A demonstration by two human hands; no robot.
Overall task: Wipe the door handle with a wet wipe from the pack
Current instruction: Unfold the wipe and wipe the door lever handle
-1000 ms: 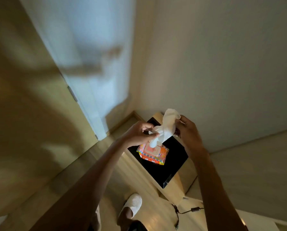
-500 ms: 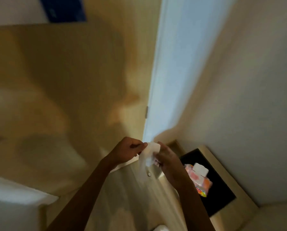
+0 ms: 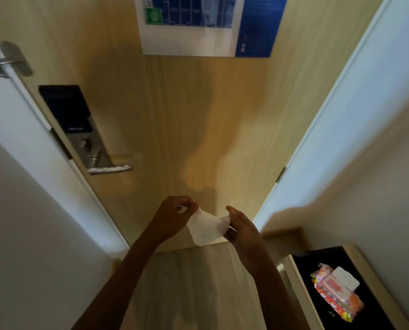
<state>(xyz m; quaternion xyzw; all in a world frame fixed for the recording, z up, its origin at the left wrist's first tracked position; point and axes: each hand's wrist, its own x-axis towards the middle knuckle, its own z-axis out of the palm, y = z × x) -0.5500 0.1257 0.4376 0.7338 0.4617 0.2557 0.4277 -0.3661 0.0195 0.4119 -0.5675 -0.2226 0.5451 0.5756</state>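
Note:
A white wet wipe [image 3: 206, 231] hangs spread between my two hands in front of the wooden door [image 3: 187, 127]. My left hand [image 3: 172, 216] pinches its upper left corner, and my right hand [image 3: 241, 228] grips its right edge. The silver lever door handle [image 3: 110, 168] sticks out from a lock plate at the door's left side, well up and left of my hands. The colourful wipe pack [image 3: 334, 294], its white lid flipped open, lies on a black-topped stand at the lower right.
A dark electronic lock panel [image 3: 65, 108] sits above the handle. A blue and white notice [image 3: 206, 25] hangs high on the door. White door frames flank both sides. A security latch [image 3: 8, 60] is at the upper left. The black-topped wooden stand [image 3: 317, 260] is on my right.
The view has swung left from the stand to face the door. The wipe has come away from the pack and is now opened out between both hands.

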